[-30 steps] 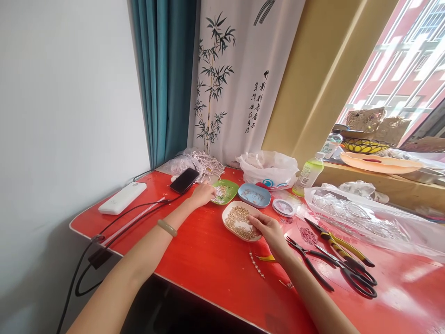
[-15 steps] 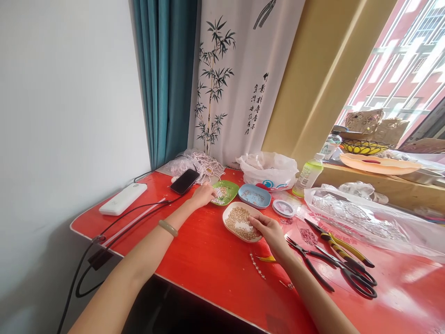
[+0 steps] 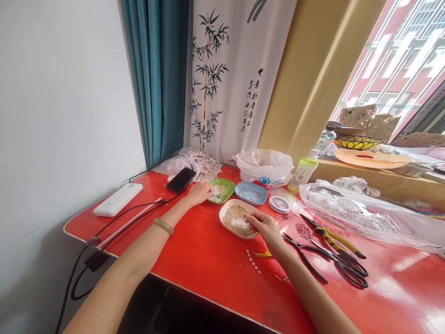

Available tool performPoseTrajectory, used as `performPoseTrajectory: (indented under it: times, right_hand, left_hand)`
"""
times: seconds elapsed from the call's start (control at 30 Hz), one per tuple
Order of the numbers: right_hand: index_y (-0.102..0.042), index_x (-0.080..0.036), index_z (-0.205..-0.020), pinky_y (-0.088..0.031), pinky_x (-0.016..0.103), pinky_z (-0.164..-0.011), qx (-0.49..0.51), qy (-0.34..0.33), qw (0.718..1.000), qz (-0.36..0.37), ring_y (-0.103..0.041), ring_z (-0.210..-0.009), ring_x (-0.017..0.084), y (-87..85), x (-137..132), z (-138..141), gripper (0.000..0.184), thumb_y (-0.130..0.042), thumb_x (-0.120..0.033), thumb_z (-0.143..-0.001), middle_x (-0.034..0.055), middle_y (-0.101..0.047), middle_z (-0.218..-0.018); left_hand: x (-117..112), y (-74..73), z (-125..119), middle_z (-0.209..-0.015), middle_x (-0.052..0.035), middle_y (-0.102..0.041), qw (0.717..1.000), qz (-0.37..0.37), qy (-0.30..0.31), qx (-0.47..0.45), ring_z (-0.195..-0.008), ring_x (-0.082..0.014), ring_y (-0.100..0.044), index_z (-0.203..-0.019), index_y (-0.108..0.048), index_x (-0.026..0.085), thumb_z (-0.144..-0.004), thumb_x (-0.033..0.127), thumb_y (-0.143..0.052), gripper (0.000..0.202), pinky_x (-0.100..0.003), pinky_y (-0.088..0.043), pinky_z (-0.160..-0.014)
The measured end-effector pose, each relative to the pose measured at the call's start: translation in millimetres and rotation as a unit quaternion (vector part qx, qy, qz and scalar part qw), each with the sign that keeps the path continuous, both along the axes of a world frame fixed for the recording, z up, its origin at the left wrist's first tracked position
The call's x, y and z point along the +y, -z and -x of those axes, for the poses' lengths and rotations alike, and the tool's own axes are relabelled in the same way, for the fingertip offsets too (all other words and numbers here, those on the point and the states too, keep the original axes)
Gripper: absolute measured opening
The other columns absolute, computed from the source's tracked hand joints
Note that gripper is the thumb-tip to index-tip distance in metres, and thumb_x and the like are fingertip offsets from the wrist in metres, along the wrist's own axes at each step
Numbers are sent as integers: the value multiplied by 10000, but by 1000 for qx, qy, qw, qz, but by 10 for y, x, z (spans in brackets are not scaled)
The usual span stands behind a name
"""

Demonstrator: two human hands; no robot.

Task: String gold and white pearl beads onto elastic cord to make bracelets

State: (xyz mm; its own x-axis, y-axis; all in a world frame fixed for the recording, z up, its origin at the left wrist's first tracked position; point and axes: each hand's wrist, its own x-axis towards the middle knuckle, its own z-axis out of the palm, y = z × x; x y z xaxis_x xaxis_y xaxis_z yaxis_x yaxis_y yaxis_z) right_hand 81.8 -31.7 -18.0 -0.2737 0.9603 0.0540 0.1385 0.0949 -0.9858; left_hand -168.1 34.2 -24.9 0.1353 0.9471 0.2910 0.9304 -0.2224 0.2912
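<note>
My left hand (image 3: 199,192) reaches to the near edge of a green dish (image 3: 225,185) of small pale beads, its fingers curled at the beads; what they pinch is too small to see. My right hand (image 3: 264,227) rests at the right rim of a cream dish (image 3: 222,211) full of gold beads, fingers bent over the beads. A blue dish (image 3: 260,196) with a few beads sits behind. A short beaded strand (image 3: 253,261) lies on the red table (image 3: 208,260) in front of my right hand.
Pliers (image 3: 303,255), yellow-handled pliers (image 3: 333,236) and scissors (image 3: 351,271) lie right of my right hand. A thread spool (image 3: 279,204), white plastic bag (image 3: 266,167), green bottle (image 3: 303,171), clear bags (image 3: 365,215), phone (image 3: 181,180) and power bank (image 3: 118,199) with cables also sit here.
The view shifted slightly, so everything sits a little left and up. Both hands stay at their dishes with little movement.
</note>
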Motion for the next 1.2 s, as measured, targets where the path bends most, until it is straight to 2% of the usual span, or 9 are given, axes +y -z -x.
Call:
performPoseTrajectory:
  times: [0.13,0.4,0.63,0.97,1.07,1.2]
  right_hand:
    - [-579,-159,-582,-291,214,-419,8,-3,1000,1,-386,-416,77,-1,-2,-5,314,-621,-470,-585,-41,-465,-451]
    - [-568,-151,-595,-279,212,-423,23,-6,1000,-8,-375,-421,72,-57,-57,-5,278,-603,-424,-634,-47,-446,-456]
    - [-565,-151,-594,-280,208,-424,26,-6,1000,-3,-368,-430,70,-49,-54,0,275,-603,-420,-634,-51,-435,-456]
    - [-576,-155,-623,-272,208,-433,26,-7,1000,-1,-359,-436,69,-69,-81,0,258,-599,-411,-640,-53,-435,-465]
    - [-578,-158,-622,-274,211,-434,26,-9,1000,1,-365,-439,72,-38,-56,-2,262,-599,-419,-637,-50,-440,-469]
    - [-582,-156,-633,-277,211,-432,26,-9,1000,6,-369,-437,72,-13,-24,-6,276,-601,-432,-631,-46,-444,-470]
  left_hand:
    - [62,2,14,-935,-40,-541,999,-12,-30,-34,-845,-150,-534,-829,-592,191,-751,296,-449,194,-249,-397,-757]
    - [80,21,-57,-807,-12,-628,998,-7,-7,-70,-890,-157,-521,-754,-622,187,-700,199,-520,116,-239,-397,-770]
    - [41,60,-86,-856,-26,-608,997,-2,-16,-82,-869,-159,-526,-798,-648,211,-720,251,-518,156,-243,-388,-785]
    - [16,46,-62,-869,-31,-610,993,-12,-7,-114,-873,-175,-528,-796,-654,215,-711,227,-517,161,-260,-376,-790]
    - [3,3,-90,-861,-43,-614,992,-16,19,-124,-883,-187,-519,-816,-652,199,-718,241,-505,182,-276,-369,-790]
    - [-87,-128,-277,-840,-23,-637,984,-4,113,-134,-894,-174,-507,-804,-659,199,-707,278,-527,182,-245,-361,-789]
